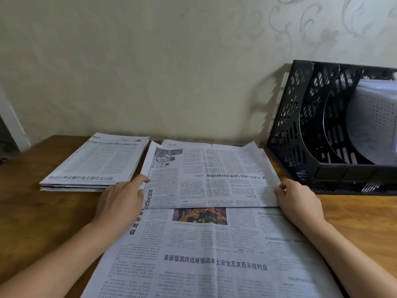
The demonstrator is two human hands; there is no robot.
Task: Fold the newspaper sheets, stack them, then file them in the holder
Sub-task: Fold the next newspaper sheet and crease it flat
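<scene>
On the desk (32, 211), a newspaper sheet (210, 244) is being folded, its upper half gripped at both side edges by left hand (121, 197) and right hand (297, 200) fingers; next, edges need aligning and creasing before stacking on the folded pile (96, 162), holder (300, 130) beside.

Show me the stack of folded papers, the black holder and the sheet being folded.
stack of folded papers (96, 162), head view, top page.
black holder (300, 125), head view, left lattice wall.
sheet being folded (210, 177), head view, folded-over flap.
</scene>
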